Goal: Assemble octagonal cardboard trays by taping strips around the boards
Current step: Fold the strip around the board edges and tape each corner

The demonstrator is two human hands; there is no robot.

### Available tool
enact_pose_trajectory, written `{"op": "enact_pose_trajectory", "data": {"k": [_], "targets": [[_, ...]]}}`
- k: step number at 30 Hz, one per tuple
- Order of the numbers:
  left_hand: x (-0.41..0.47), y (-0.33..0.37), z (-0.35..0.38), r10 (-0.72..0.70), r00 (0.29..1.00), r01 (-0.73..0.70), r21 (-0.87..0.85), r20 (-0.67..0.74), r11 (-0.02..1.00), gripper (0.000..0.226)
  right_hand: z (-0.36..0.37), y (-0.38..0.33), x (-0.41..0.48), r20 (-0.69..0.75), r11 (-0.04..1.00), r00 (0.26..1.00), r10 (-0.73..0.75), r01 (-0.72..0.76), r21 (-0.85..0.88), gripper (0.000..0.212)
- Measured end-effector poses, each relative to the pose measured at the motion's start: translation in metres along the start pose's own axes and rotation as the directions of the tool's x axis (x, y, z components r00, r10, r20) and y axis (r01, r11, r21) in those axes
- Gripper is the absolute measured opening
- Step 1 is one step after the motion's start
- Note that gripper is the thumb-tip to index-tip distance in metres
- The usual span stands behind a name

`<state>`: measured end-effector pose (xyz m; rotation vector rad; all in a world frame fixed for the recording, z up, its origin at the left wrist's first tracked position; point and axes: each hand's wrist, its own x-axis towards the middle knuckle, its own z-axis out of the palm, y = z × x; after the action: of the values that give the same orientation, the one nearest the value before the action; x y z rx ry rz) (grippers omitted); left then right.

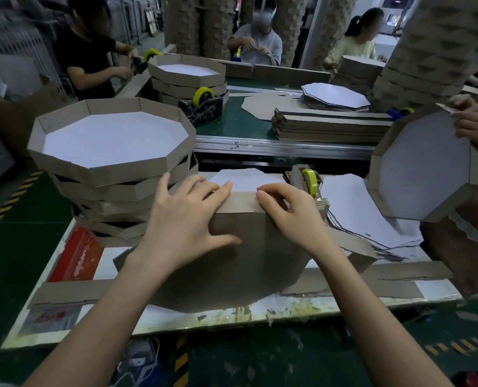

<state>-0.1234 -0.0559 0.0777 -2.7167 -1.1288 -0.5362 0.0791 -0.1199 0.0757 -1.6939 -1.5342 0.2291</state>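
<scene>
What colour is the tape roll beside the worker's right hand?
Yellow. The tape roll shows clearly in the head view, the only one.

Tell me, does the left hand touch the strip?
Touching. The head view shows the left hand lying flat, its fingers resting on the strip along the upper edge of the board.

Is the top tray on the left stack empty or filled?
Empty: the top tray shows only bare white floor inside its brown walls.

Bkgd workers (pixel 260 40) blurred, neighbour's hands (pixel 475 127) cut off (right edge); board (pixel 240 263) far face hidden
</scene>
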Motion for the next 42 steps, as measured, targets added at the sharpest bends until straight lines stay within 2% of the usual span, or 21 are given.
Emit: {"op": "enact_pose_trajectory", "data": {"k": [2, 3, 7, 11, 13, 17, 19, 22, 25, 28, 33, 37, 40, 42], "targets": [[0.014, 0.017, -0.004, 0.013, 0.996, -0.017, -0.047, -0.087, 0.999, 0.097, 0.0, 0.001, 0.001, 0.005, 1.0, 1.0, -0.016, 0.016, 0.001, 0.018], [0.022, 0.027, -0.003, 0.03, 0.996, -0.036, -0.074, -0.082, 0.997, 0.098, -0.001, 0.001, 0.001, 0.009, 1.0, 1.0, -0.019, 0.018, 0.002, 0.018], [0.048, 0.051, 0.008, 0.114, 0.991, -0.113, -0.017, 0.063, 0.993, 0.094, -0.008, 0.007, 0.001, 0.039, 0.999, 0.999, -0.031, 0.03, 0.014, 0.022], [0.04, 0.047, 0.009, 0.115, 0.992, -0.118, 0.05, 0.054, 0.992, 0.107, -0.027, 0.014, 0.003, 0.048, 0.994, 0.995, 0.089, -0.092, 0.066, 0.029], [0.029, 0.044, 0.002, 0.106, 0.994, -0.106, 0.03, -0.02, 0.994, 0.105, -0.039, 0.017, 0.007, 0.108, 0.993, 0.987, 0.118, -0.12, 0.014, 0.03], [0.007, 0.028, -0.017, -0.009, 0.981, -0.032, -0.204, -0.195, 0.978, 0.095, -0.057, 0.012, 0.016, 0.222, 0.998, 0.973, 0.059, -0.049, -0.051, 0.046], [-0.004, 0.018, -0.017, -0.086, 0.982, 0.019, -0.362, -0.171, 0.932, 0.092, -0.061, 0.005, 0.02, 0.232, 0.999, 0.973, -0.014, 0.025, -0.041, 0.057], [-0.019, 0.001, -0.004, -0.16, 0.984, 0.09, -0.554, -0.079, 0.827, 0.092, -0.063, -0.005, 0.027, 0.282, 0.997, 0.956, -0.079, 0.082, -0.001, 0.054], [-0.038, -0.01, 0.014, -0.172, 0.984, 0.107, -0.649, -0.038, 0.753, 0.087, -0.056, -0.011, 0.028, 0.448, 0.999, 0.893, -0.043, 0.046, 0.006, 0.051], [-0.049, -0.02, 0.028, -0.189, 0.982, 0.125, -0.697, -0.016, 0.706, 0.081, -0.039, -0.011, 0.027, 0.51, 1.0, 0.86, -0.019, 0.007, 0.025, 0.047], [-0.05, -0.034, 0.037, -0.186, 0.983, 0.128, -0.701, -0.007, 0.701, 0.078, -0.024, -0.013, 0.034, 0.528, 0.997, 0.849, 0.007, -0.044, 0.058, 0.03], [-0.051, -0.032, 0.037, -0.203, 0.979, 0.149, -0.686, 0.002, 0.712, 0.077, -0.024, -0.014, 0.038, 0.538, 0.999, 0.843, 0.006, -0.026, 0.029, 0.032], [-0.047, -0.023, 0.03, -0.169, 0.978, 0.063, -0.604, -0.12, 0.795, 0.078, -0.024, -0.015, 0.036, 0.537, 0.999, 0.843, 0.021, -0.044, 0.03, 0.033], [-0.037, -0.012, 0.021, -0.085, 0.975, -0.046, -0.555, -0.207, 0.831, 0.074, -0.024, -0.017, 0.035, 0.538, 0.999, 0.843, 0.005, -0.027, 0.032, 0.035]]}}
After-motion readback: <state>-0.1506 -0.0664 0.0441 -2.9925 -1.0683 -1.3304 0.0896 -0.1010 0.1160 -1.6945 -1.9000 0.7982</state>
